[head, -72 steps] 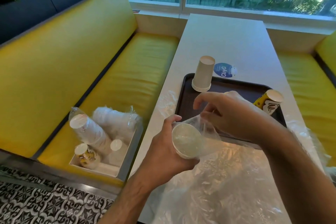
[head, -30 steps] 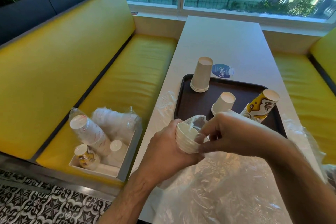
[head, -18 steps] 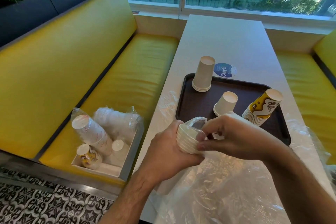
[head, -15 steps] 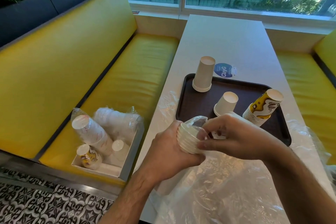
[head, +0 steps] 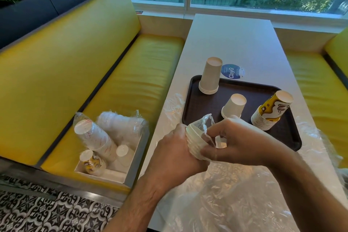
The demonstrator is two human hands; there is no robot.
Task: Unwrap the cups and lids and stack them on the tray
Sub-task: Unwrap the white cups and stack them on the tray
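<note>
White cup stack (head: 194, 142) gripped in left hand (head: 175, 154), right hand (head: 239, 143) pinching clear wrap (head: 206, 124) at its rims

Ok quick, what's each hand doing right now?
Left hand: grips the stack of cups.
Right hand: pinches the plastic wrap on it.
</note>
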